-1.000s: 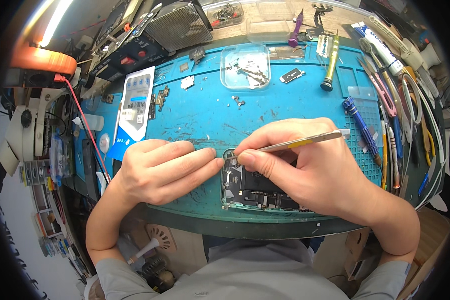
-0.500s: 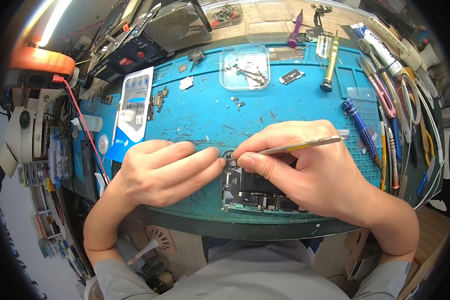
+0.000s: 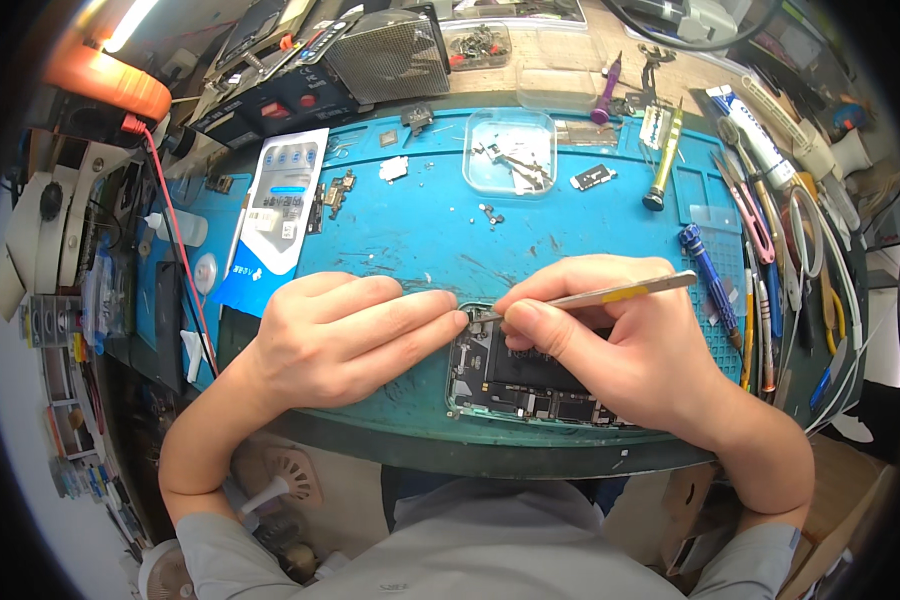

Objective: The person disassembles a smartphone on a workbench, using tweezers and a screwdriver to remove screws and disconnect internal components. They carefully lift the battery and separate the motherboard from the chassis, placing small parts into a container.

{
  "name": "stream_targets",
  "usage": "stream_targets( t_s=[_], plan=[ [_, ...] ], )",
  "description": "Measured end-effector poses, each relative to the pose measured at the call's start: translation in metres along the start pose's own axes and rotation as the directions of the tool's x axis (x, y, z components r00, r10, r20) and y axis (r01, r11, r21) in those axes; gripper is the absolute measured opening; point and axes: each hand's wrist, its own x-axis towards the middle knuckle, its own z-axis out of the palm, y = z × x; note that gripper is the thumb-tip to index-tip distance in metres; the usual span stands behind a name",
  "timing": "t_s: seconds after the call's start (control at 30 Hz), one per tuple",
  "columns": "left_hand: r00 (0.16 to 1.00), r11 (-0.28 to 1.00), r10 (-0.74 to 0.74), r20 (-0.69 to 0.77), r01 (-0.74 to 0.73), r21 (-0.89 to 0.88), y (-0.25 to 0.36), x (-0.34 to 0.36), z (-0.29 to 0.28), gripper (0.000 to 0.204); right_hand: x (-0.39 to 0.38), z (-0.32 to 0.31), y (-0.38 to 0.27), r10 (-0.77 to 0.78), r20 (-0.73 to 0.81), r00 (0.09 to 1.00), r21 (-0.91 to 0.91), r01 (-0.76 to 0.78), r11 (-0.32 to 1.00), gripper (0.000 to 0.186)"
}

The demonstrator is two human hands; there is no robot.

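Note:
An opened smartphone [image 3: 518, 388], its inner parts and black battery exposed, lies near the front of the blue work mat. My right hand [image 3: 630, 350] pinches slim silver tweezers [image 3: 625, 293] with a yellow patch. Their tip points down at the phone's upper left corner, beside small metal parts. From the left, my left hand [image 3: 330, 340] reaches over with its fingers close together, the fingertips on that same corner. Its thumb is hidden underneath. My right hand covers the phone's right part.
A clear plastic tray [image 3: 510, 150] holds small parts on the mat [image 3: 390, 240]. A blue screwdriver [image 3: 710, 270], a green screwdriver [image 3: 665, 160] and several pliers and brushes lie right. A white-and-blue packet [image 3: 280, 205] lies left, near a red cable [image 3: 175, 240].
The head view has shifted slightly, so the bench items sit a little differently in the picture. Both hands stay at the phone's corner, and the tweezers remain in my right hand.

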Motion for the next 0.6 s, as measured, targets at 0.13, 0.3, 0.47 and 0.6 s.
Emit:
stream_targets(
  t_s=[0.13, 0.3, 0.47, 0.6],
  plan=[
    [1.000, 1.000, 0.007, 0.014, -0.007, 0.021, 0.0016, 0.0005, -0.0006, 0.037, -0.0005, -0.0021, -0.0009, -0.008, 0.012, 1.000, 0.001, 0.008, 1.000, 0.018],
    [1.000, 0.998, 0.019, 0.003, -0.019, 0.057, 0.0013, -0.0031, 0.0014, 0.037, -0.0016, -0.0015, 0.0001, 0.007, 0.010, 1.000, 0.014, -0.007, 1.000, 0.015],
    [1.000, 0.998, 0.027, 0.011, -0.028, 0.058, 0.0010, -0.0039, 0.0020, 0.039, -0.0014, -0.0030, -0.0009, 0.000, 0.015, 1.000, -0.017, 0.000, 1.000, 0.014],
    [1.000, 0.998, 0.015, 0.011, -0.015, 0.058, 0.0026, -0.0038, 0.0002, 0.040, -0.0027, -0.0006, 0.0007, -0.031, -0.025, 0.999, -0.001, 0.031, 1.000, 0.012]
  ],
)
